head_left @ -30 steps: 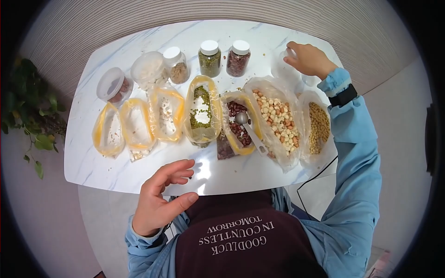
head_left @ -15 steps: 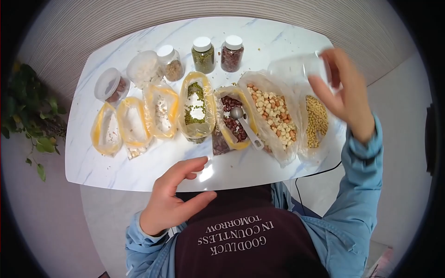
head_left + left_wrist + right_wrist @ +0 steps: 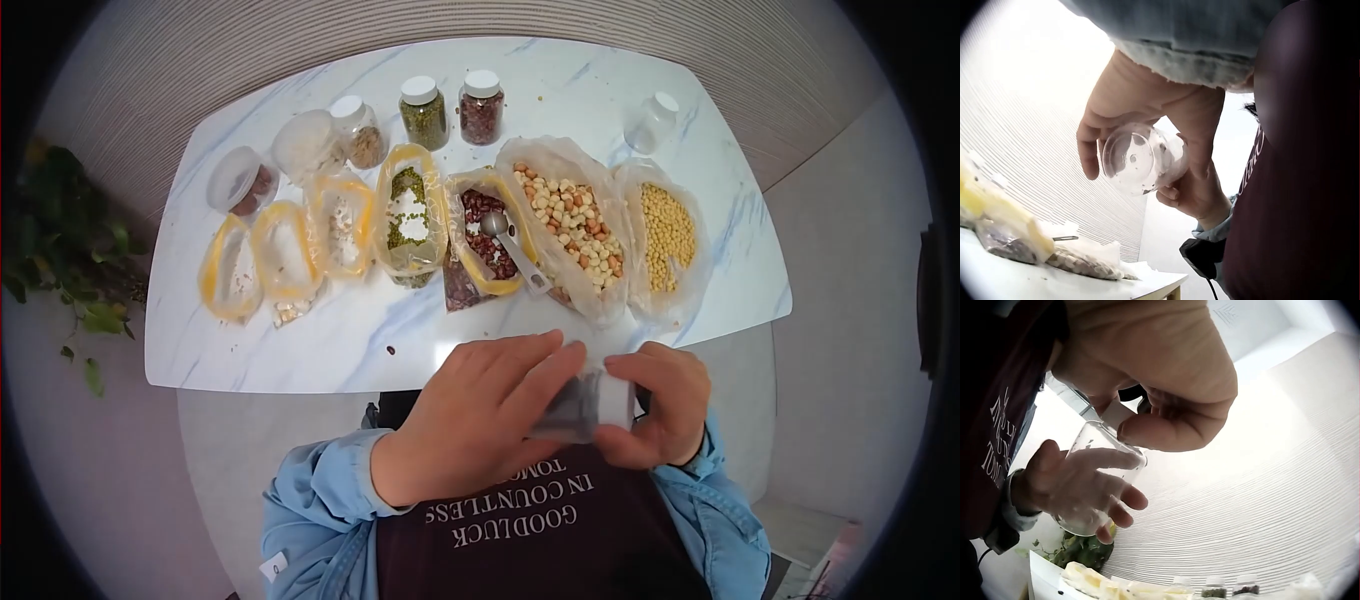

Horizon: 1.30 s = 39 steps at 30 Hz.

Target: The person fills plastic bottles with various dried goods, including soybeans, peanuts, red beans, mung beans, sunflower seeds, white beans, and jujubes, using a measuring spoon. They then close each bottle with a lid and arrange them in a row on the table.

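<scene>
A clear jar (image 3: 572, 415) lies sideways before the shirt, its white lid (image 3: 617, 400) pointing right. My left hand (image 3: 470, 415) holds the jar's body, with fingers on one side and thumb on the other. With my right hand (image 3: 668, 405) I pinch the lid between thumb and fingers. The left wrist view faces the jar's round base (image 3: 1130, 161); no filling shows inside. Close beyond the hands stand open bags of red beans (image 3: 487, 205), peanuts (image 3: 590, 245) and yellow soybeans (image 3: 668, 235).
A metal measuring spoon (image 3: 520, 258) lies in the red bean bag. Left of it are a mung bean bag (image 3: 436, 225) and several yellow-rimmed bags. Behind stand filled jars (image 3: 482, 115), round tubs (image 3: 310, 150) and another clear jar (image 3: 652, 125) at back right.
My right hand has brought a clear jar from the table's back right to the front of my body. My left hand has moved right and taken hold of it.
</scene>
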### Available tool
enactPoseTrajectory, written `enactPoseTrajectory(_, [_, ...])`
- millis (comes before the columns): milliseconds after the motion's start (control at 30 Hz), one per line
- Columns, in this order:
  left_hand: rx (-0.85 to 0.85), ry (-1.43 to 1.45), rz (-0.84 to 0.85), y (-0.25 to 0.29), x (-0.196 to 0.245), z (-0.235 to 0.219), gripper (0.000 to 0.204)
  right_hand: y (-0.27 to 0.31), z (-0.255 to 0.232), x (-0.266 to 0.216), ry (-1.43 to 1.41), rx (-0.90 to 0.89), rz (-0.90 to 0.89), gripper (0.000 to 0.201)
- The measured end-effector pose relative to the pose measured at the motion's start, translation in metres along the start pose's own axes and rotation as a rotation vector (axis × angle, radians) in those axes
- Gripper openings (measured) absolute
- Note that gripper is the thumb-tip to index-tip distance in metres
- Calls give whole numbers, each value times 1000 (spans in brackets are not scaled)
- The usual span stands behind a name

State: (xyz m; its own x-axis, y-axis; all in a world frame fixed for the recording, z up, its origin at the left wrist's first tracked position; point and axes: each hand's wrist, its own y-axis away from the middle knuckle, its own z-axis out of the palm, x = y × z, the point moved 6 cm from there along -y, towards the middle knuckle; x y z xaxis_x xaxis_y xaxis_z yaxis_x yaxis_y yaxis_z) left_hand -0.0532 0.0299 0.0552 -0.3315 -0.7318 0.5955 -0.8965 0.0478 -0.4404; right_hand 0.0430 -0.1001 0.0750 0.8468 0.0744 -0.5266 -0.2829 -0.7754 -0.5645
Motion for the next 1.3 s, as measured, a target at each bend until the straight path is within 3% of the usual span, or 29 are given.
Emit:
enactPoseTrajectory(267, [85,-221,-42,10,6,11,65,3,23,-4,32,12,77,36])
enactPoseTrajectory(433, [107,-181,-11,13,16,12,62,11,22,-13,86,27,-10,36])
enactPoseTrajectory(467, [80,-140,-22,14,17,13,64,11,21,-15,84,30,-28,35])
enactPoseTrajectory(567, [-81,46,-102,17,17,14,67,11,25,-25,117,-234,-109,34])
enactPoseTrajectory(633, [-281,241,-206,21,16,17,67,13,22,-32,31,-97,-219,35])
enactPoseTrajectory(667, [-288,268,-197,22,16,14,68,15,20,-36,-13,-27,-272,35])
enactPoseTrajectory(700, [-296,295,-188,23,15,12,69,16,20,-36,-8,-96,-262,38])
enactPoseTrajectory(800, [-289,321,-210,28,8,5,72,14,23,-32,-182,82,-165,41])
enactPoseTrajectory(867, [-227,265,-216,30,6,-1,73,3,18,-33,-266,59,-49,45])
enactPoseTrajectory(1000, [-177,242,-218,31,-2,-8,73,-2,29,-26,-135,-168,-25,52])
enactPoseTrajectory(1100, [-188,240,-227,32,-10,-9,73,-5,39,-23,-89,-243,12,51])
enactPoseTrajectory(1200, [-287,288,-264,34,-19,-11,73,-10,31,-23,-157,-196,-22,46])
enactPoseTrajectory(1300, [-363,338,-313,34,-29,-18,74,-7,19,-11,-264,-24,74,46])
